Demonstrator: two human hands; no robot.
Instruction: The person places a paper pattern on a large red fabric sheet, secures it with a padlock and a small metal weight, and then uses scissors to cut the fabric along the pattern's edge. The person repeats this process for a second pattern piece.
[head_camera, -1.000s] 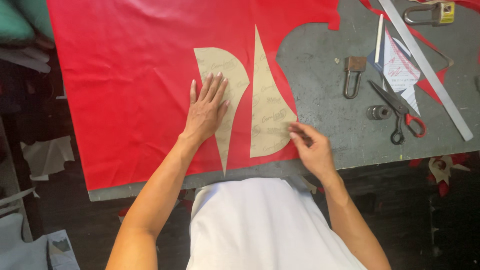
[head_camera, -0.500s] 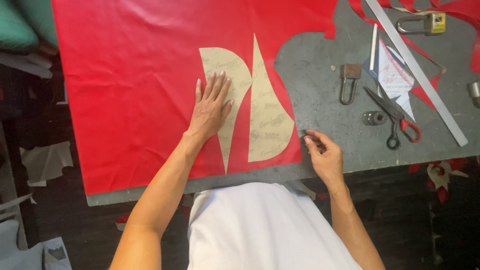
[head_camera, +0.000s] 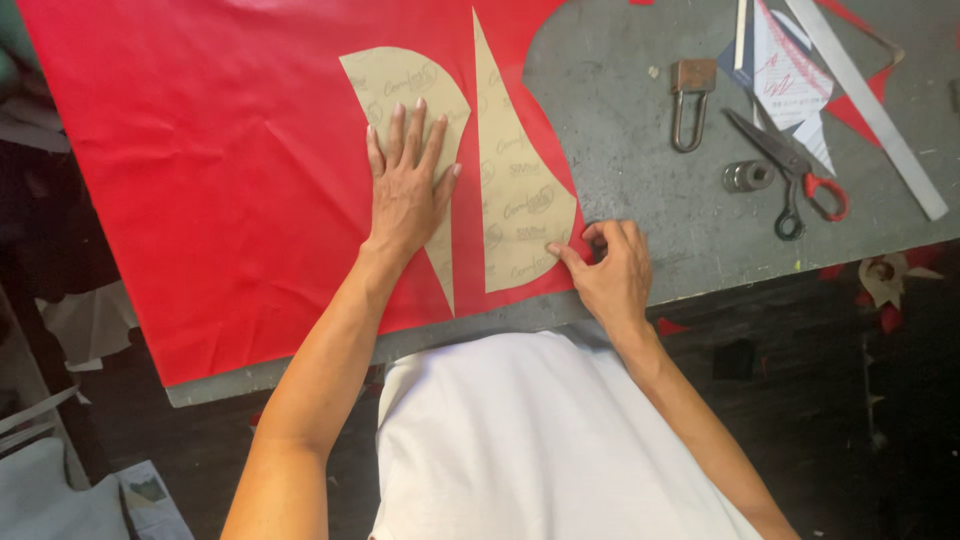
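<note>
- L hand (head_camera: 405, 190) lay flat, fingers spread wide, palm pressing the curved tan paper pattern (head_camera: 415, 110); gripped nothing, just weighed it down.
- R hand (head_camera: 610, 270) was curled narrow at the lower edge of the pointed tan paper pattern (head_camera: 515, 170), index fingertip on the paper's corner, other fingers tucked in. I couldn't tell whether it pinched anything small between them.
- Both patterns sat on the red sheet (head_camera: 220, 170), side by side w/ a thin red gap between them; pointed one to the right, its tip aimed away from me. Both carried faint repeated print.
- Red sheet covered the left and middle of the grey worktable (head_camera: 630, 130), w/ a curved cut-out edge at upper right where bare table showed. Some creases ran across the sheet.
- On bare table, well apart from the hands: a padlock (head_camera: 690, 105), a small metal spool (head_camera: 747, 177), scissors w/ red handle (head_camera: 795, 180), just beside the spool.
- Farther right: a long metal ruler (head_camera: 870, 110) lying diagonally, a slip of printed paper (head_camera: 785, 75), red offcuts (head_camera: 860, 110) under them.
- Table's near edge was scuffed; my white shirt (head_camera: 530, 450) pressed close to it.
- Room below was dark: floor w/ red and pale scraps (head_camera: 895, 280) on the right, pale cloth (head_camera: 80, 320) on the left.
</note>
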